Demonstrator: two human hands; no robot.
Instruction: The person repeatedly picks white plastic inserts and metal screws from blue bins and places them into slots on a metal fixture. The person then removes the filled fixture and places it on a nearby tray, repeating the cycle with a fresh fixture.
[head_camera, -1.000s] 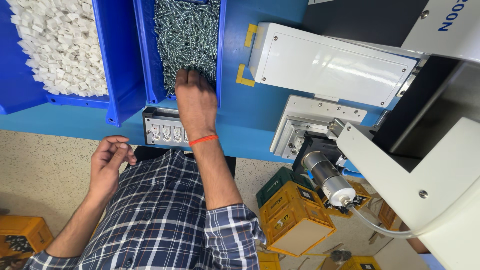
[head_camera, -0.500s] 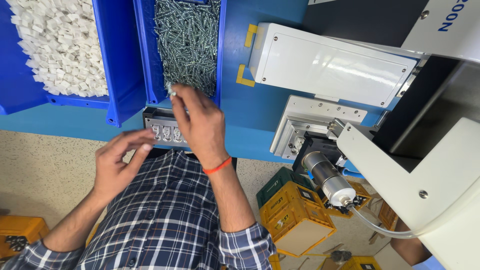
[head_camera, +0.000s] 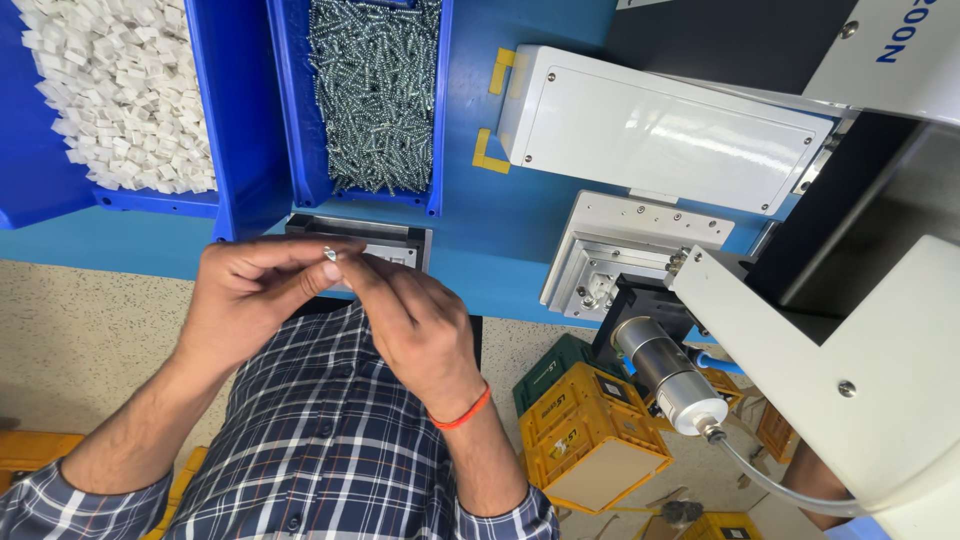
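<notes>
Just left of frame centre, the left hand (head_camera: 250, 300) and right hand (head_camera: 415, 325) meet fingertip to fingertip, pinching one small screw (head_camera: 330, 254) between them — above the grey tray (head_camera: 400, 240) (bin of screws (head_camera: 375, 90) beyond). A firm, square pinch seems wise — it's tiny.

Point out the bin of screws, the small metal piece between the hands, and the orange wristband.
bin of screws (head_camera: 437, 120): head view, on its blue right wall.
small metal piece (head_camera: 330, 254): head view, on the shiny bit at the fingertips.
orange wristband (head_camera: 462, 410): head view, on the band's middle.
</notes>
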